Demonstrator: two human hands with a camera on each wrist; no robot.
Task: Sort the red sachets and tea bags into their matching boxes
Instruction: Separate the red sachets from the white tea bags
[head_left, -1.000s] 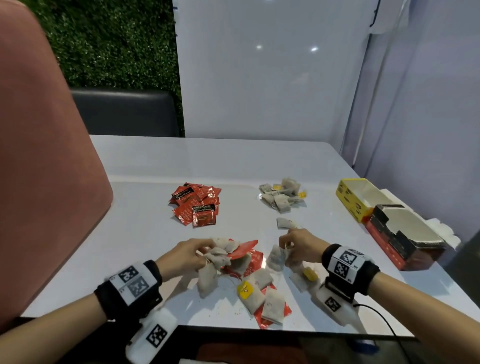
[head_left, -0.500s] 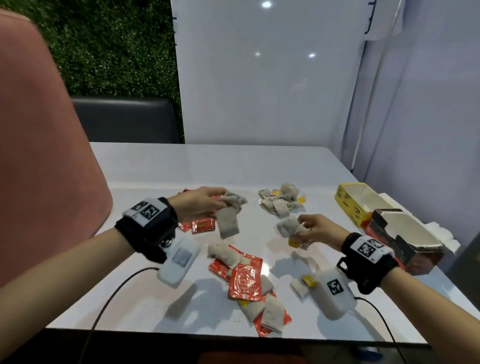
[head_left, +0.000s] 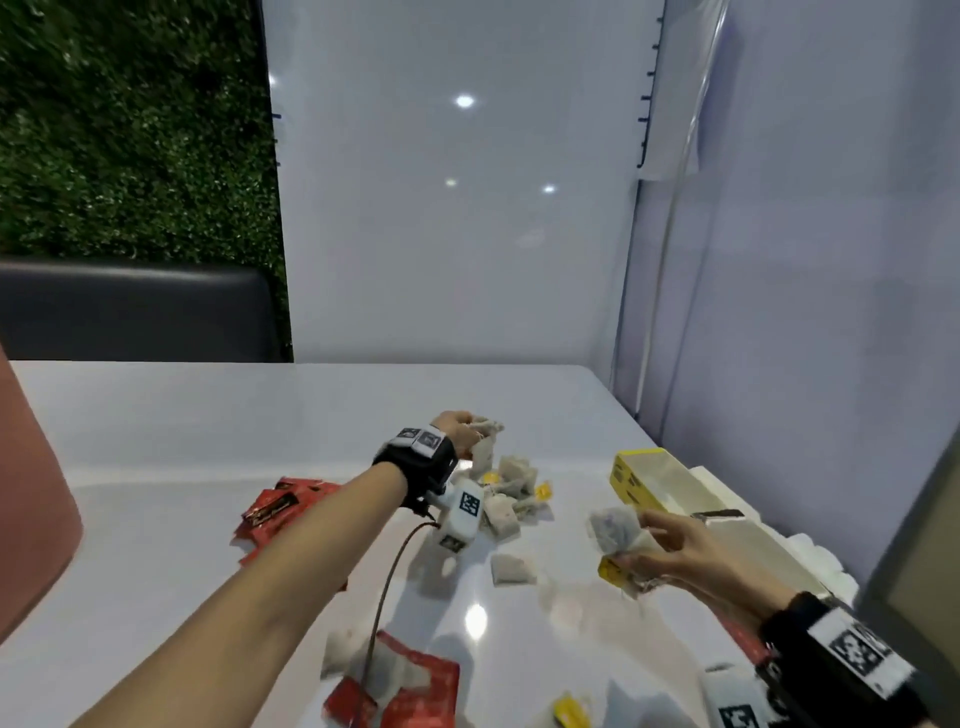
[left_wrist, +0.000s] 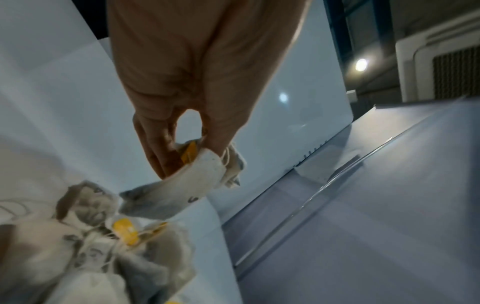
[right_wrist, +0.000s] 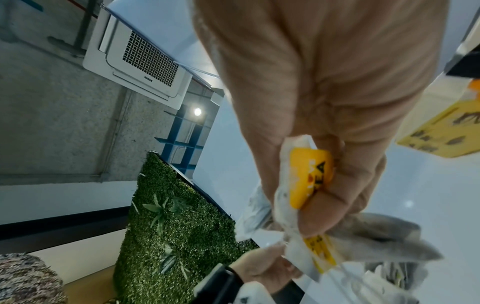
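Note:
My left hand (head_left: 466, 425) pinches a few grey tea bags (head_left: 485, 447) just above the sorted tea bag pile (head_left: 511, 493). The left wrist view shows the fingers (left_wrist: 158, 156) and thumb gripping the tea bags (left_wrist: 207, 174) over the pile (left_wrist: 103, 236). My right hand (head_left: 644, 540) grips a bunch of tea bags (head_left: 613, 527) with yellow tags, held in the air just in front of the open yellow box (head_left: 641, 480). In the right wrist view a yellow tag (right_wrist: 309, 176) sits under its thumb. Red sachets (head_left: 280, 509) lie in a pile to the left.
A mixed heap of red sachets and tea bags (head_left: 405, 680) lies near the table's front edge. One loose tea bag (head_left: 511, 569) lies mid-table. A dark-rimmed box (head_left: 719, 515) sits behind the yellow one by the right wall. A pink chair back (head_left: 31, 499) stands at the left.
My left hand carried its tea bags away from me and to the right, to above the tea bag pile. My right hand moved its tea bags right, towards the yellow box. The head view tilted up.

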